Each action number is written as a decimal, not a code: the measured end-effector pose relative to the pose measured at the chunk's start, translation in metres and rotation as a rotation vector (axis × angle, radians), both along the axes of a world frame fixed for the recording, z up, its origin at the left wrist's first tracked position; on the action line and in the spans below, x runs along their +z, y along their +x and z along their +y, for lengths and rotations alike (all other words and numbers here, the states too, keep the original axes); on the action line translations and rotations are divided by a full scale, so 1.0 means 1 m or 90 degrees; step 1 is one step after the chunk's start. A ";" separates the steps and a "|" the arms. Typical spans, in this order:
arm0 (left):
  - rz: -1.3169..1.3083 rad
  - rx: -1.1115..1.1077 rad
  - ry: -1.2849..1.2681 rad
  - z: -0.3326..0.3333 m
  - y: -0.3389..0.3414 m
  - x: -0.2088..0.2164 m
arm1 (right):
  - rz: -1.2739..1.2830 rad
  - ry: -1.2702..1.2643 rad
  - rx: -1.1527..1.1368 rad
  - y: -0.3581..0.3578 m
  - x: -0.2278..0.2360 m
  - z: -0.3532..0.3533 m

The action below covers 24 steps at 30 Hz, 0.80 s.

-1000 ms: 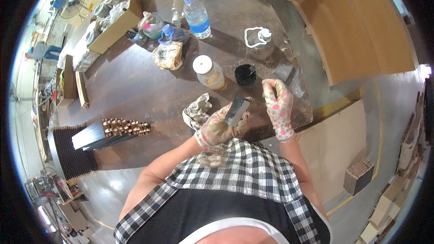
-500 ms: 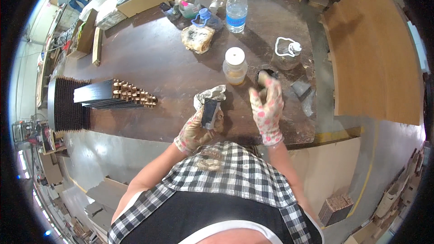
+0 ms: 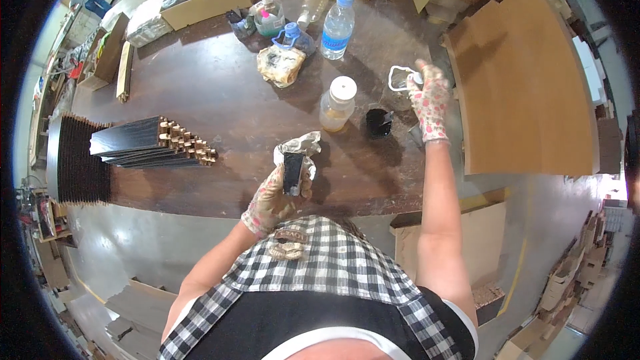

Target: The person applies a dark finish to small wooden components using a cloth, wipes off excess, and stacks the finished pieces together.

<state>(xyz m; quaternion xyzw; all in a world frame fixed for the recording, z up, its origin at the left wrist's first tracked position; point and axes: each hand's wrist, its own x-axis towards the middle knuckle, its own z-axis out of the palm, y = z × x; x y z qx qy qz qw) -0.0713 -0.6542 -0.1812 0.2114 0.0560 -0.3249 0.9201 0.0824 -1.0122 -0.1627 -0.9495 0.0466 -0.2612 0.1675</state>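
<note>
My left hand (image 3: 272, 199), in a white glove with pink dots, is closed round a small black rectangular block (image 3: 292, 173) and a crumpled pale cloth (image 3: 303, 145). My right hand (image 3: 430, 97), gloved alike, is at the far right of the table. Its fingers are apart, by the white cap and looped handle (image 3: 400, 79) of a clear bottle, whose body it largely hides. Between my hands stand a small black cup (image 3: 378, 123) with something upright in it and a white-lidded bottle (image 3: 337, 107) with amber liquid low inside.
Black slats (image 3: 133, 139) with light wooden ends lie stacked on the left of the dark table (image 3: 200, 190). Farther back are a water bottle (image 3: 338, 30), a stained lump (image 3: 281, 67), smaller bottles and an open carton (image 3: 213, 10). Large brown boards (image 3: 527, 87) stand at the right.
My right hand has moved from over the black cup, outward and right, to the clear bottle's cap. The cup is now uncovered. My left hand still holds the block and cloth.
</note>
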 end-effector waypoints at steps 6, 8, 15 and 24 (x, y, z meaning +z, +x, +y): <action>0.020 -0.009 0.000 0.003 0.006 0.010 | -0.027 0.082 0.029 -0.032 0.050 0.010; 0.019 -0.007 0.014 0.008 0.011 0.003 | -0.036 0.103 0.039 -0.048 0.082 0.024; 0.011 -0.004 0.014 -0.006 0.012 -0.007 | 0.047 0.177 0.146 -0.067 0.057 0.063; 0.090 0.082 0.040 0.012 -0.017 -0.010 | -0.128 0.270 0.241 -0.118 0.018 0.112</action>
